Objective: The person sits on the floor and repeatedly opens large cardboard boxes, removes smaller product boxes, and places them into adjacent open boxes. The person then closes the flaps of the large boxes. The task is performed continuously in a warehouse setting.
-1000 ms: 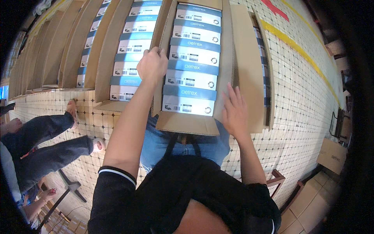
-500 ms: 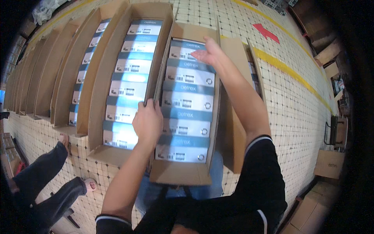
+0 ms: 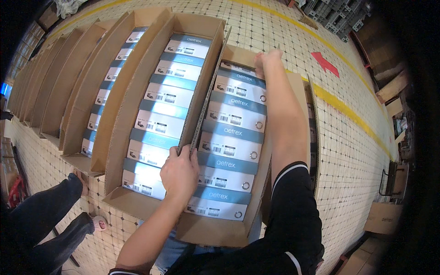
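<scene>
In front of me is an open cardboard carton (image 3: pixel 211 233) holding one row of white shoeboxes (image 3: pixel 229 145) with grey-blue lids, their labelled ends facing up. My left hand (image 3: pixel 179 176) is closed over the carton's left wall, where it meets the wall of the neighbouring carton (image 3: pixel 120 110). At the far right corner my right hand (image 3: pixel 268 62) is closed on the carton's edge, its fingertips partly hidden. That neighbouring carton also holds a row of shoeboxes with blue lids.
More open cartons (image 3: pixel 68 87) stand in a line to the left. Another carton (image 3: pixel 313 133) is close on the right, partly behind my arm. A person's legs (image 3: pixel 41 201) show at lower left. Yellow lines (image 3: pixel 339 101) and a red arrow (image 3: pixel 325 64) mark the tiled floor.
My right hand has gone from over the far shoeboxes to the carton's far right corner and closed there. The left hand keeps its grip on the wall. The view has shifted.
</scene>
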Available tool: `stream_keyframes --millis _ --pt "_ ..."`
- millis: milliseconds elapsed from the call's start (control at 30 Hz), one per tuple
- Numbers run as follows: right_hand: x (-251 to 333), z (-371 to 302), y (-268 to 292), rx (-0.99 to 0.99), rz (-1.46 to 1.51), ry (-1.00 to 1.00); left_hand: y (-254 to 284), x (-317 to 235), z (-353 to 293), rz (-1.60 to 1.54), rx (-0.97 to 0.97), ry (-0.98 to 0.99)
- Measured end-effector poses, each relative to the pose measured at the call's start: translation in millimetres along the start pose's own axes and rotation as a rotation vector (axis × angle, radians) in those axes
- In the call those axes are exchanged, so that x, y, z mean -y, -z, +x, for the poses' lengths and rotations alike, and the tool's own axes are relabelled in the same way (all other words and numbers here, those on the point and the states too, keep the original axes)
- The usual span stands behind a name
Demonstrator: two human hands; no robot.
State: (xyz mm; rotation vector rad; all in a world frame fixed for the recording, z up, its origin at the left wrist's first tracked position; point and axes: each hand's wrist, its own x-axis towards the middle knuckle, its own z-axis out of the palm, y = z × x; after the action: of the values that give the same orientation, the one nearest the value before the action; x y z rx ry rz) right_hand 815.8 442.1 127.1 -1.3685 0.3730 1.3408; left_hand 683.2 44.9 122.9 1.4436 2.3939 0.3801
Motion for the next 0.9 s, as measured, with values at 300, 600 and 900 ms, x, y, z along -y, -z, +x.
stream_keyframes --millis 300,600,900 --pt "82 -32 -102 1.132 0.144 0.432 0 6 3 0.005 -0.023 -0.025" --pt "42 -32 130 0.89 -0.887 1.13 -3 8 0 -0.012 -0.057 -0.057" --pt "66 -108 519 -0.167 -1.88 1.379 -6 15 -2 -0.079 -0.093 -0.109"
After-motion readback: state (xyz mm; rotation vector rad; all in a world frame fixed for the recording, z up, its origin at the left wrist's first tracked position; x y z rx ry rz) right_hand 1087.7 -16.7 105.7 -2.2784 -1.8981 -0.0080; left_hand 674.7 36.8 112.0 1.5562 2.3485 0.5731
